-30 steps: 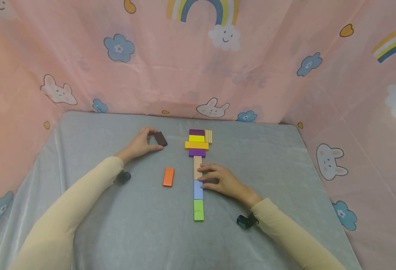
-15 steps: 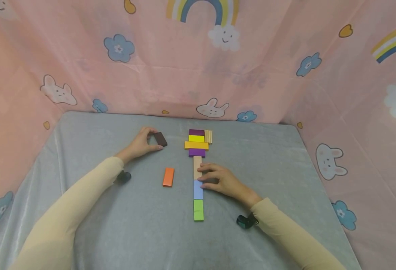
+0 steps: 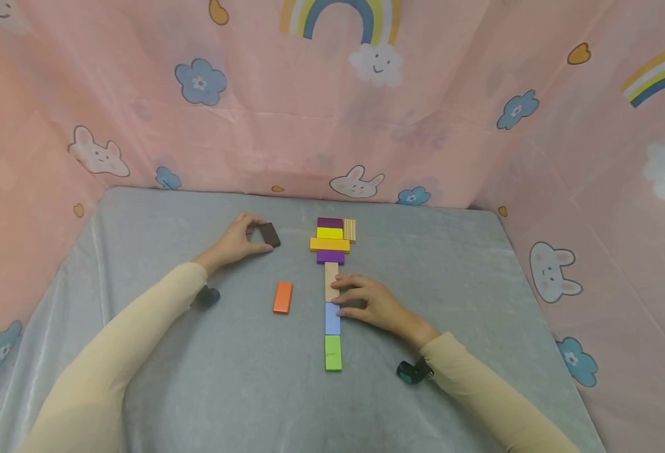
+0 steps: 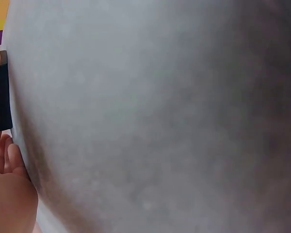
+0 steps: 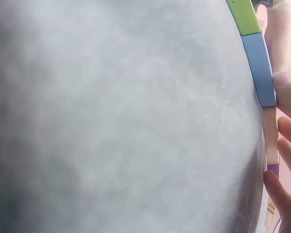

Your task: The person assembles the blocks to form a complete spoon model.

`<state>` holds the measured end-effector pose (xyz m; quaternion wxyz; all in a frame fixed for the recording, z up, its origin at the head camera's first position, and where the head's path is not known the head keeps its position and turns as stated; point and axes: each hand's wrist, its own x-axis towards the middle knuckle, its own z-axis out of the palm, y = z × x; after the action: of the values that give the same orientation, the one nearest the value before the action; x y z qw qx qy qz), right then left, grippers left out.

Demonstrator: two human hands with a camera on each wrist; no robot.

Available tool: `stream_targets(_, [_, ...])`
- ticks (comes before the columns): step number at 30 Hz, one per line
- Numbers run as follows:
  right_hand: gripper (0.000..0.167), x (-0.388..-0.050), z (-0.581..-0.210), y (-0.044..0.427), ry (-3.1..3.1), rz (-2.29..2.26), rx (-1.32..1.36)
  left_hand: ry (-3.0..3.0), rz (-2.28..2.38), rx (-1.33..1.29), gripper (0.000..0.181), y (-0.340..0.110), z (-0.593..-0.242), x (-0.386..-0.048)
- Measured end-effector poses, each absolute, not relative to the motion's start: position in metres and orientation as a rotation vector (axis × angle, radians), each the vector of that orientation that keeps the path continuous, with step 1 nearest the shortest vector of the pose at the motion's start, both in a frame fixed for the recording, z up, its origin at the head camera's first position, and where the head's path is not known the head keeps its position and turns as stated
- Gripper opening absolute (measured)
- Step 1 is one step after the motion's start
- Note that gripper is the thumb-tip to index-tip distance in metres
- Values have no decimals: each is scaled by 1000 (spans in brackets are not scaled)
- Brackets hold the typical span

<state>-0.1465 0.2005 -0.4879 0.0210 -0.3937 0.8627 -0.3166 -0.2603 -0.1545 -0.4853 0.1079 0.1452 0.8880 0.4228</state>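
Observation:
My left hand (image 3: pixel 234 242) pinches a dark brown block (image 3: pixel 270 234) between thumb and fingers, left of the block row. In the left wrist view the dark block (image 4: pixel 2 97) shows edge-on with fingertips at both ends. Fingers of my right hand (image 3: pixel 380 305) reach over the right edge of a natural wood block (image 3: pixel 331 272) and a blue block (image 3: pixel 333 322), nothing gripped. A green block (image 3: pixel 333 353) continues the line at the near end. At the far end lie a purple block (image 3: pixel 330 257), an orange-yellow block (image 3: pixel 329 245), a yellow block (image 3: pixel 329 233) and a dark purple block (image 3: pixel 329 223).
A loose orange block (image 3: pixel 283 297) lies between my left forearm and the row. Beside the far blocks is a ridged tan block (image 3: pixel 350 230). Grey cloth (image 3: pixel 224 377) covers the table, and a pink patterned curtain (image 3: pixel 287 126) surrounds its back and sides.

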Motion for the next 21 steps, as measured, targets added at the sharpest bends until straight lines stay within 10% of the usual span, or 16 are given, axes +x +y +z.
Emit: stream_targets(21, [26, -147, -489, 200, 2671, -995, -1215, 2578, 1071, 475, 67, -146, -460, -276])
